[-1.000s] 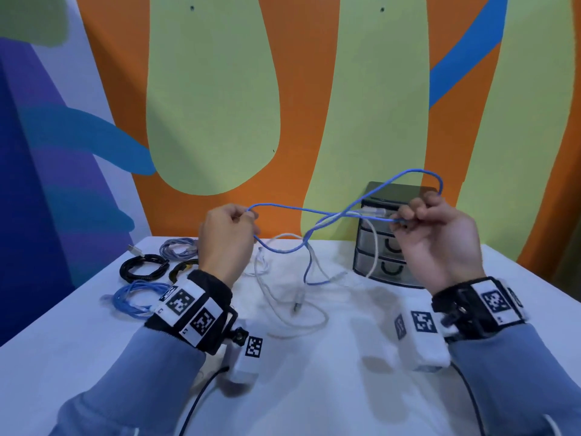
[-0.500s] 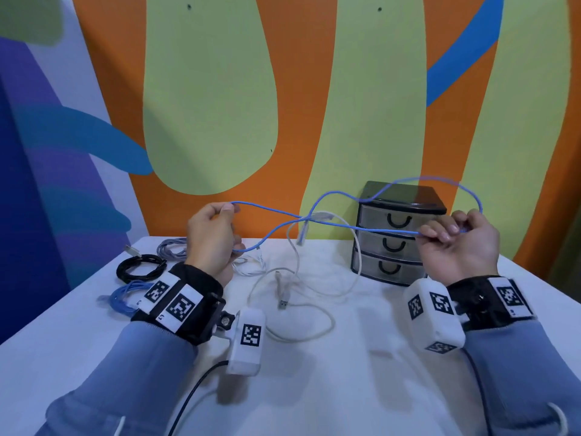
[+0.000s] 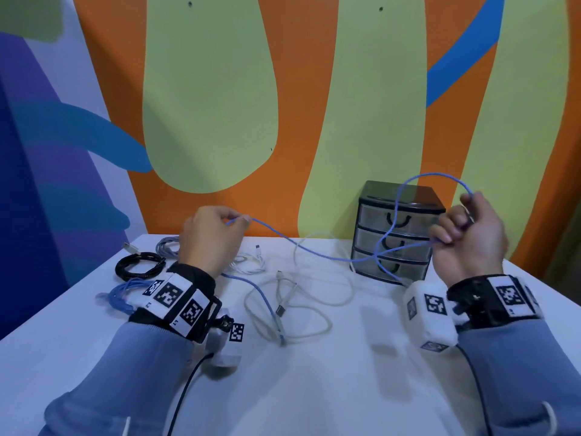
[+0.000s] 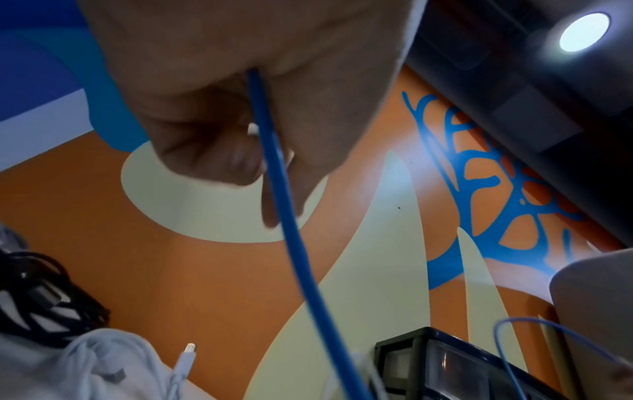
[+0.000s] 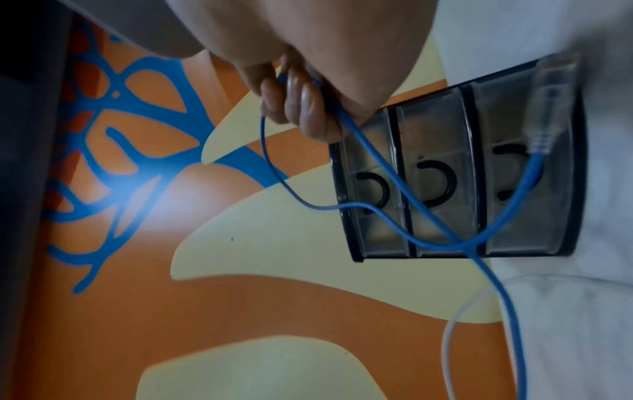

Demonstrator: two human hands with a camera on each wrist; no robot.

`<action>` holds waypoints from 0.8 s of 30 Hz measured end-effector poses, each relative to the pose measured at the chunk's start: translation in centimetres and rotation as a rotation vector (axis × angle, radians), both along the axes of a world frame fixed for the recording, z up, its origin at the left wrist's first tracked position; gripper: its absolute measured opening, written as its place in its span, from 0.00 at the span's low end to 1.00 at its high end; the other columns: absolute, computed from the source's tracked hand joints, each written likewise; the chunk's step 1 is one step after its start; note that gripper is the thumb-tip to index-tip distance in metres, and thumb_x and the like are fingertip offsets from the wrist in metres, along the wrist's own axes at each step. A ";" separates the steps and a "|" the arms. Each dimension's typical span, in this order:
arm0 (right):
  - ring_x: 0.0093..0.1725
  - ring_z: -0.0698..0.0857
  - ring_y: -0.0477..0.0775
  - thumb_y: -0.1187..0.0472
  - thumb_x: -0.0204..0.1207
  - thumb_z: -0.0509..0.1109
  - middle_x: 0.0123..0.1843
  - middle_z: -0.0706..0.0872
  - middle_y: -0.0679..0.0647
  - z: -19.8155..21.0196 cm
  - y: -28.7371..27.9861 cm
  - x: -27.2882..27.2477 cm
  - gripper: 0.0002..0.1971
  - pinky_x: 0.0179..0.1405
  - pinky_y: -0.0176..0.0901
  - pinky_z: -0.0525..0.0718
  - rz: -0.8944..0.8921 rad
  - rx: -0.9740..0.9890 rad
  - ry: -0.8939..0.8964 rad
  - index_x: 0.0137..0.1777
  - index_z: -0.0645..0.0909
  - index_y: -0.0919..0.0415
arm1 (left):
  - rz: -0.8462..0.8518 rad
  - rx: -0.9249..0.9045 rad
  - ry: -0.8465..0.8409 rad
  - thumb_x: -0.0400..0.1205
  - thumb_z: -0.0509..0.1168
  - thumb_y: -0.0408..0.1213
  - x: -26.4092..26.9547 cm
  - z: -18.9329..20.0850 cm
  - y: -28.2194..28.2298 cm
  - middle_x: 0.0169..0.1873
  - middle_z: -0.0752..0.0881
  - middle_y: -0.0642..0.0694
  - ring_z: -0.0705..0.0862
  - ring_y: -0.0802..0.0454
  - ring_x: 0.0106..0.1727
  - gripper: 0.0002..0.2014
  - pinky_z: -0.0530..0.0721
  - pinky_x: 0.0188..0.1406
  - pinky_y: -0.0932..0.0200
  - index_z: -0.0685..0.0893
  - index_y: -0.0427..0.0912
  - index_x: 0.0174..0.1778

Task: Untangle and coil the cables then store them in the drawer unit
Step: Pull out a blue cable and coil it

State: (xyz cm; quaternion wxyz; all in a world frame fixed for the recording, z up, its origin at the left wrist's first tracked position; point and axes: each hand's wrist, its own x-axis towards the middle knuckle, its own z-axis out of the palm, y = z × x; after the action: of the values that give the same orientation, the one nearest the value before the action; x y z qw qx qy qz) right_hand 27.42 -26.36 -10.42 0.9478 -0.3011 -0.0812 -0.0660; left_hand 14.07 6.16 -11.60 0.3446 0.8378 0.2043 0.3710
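I had my left hand (image 3: 211, 239) up over the white surface (image 3: 330, 372), its grip pinching the blue cable (image 3: 317, 251) between thumb and fingers, and my right hand (image 3: 468, 237) was up too, its grip curled round a loop of the same cable in front of the drawer unit (image 3: 396, 231). The cable hung in the air between my hands, and its loose end trailed down onto the surface over a tangled white cable (image 3: 314, 284). Coiled black (image 3: 138, 265), blue (image 3: 125, 297) and grey (image 3: 166, 245) cables lay on the surface by my left wrist, and all three drawers were closed.
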 end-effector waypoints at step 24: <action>0.52 0.84 0.51 0.54 0.76 0.84 0.52 0.85 0.57 -0.5 5.2 -5.4 0.14 0.60 0.47 0.85 -0.145 -1.069 -0.607 0.57 0.86 0.47 | -0.694 -0.488 -0.378 0.94 0.63 0.38 -0.3 1.4 -5.5 0.30 0.72 0.39 0.67 0.51 0.28 0.13 0.67 0.31 0.58 0.84 0.40 0.43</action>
State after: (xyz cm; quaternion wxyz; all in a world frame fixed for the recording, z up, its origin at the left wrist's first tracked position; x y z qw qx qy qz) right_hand 22.05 -21.13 -10.88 0.5938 -0.7067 -0.3485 -0.1630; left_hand 13.74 0.63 -10.17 0.6666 0.6688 -0.0732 0.3211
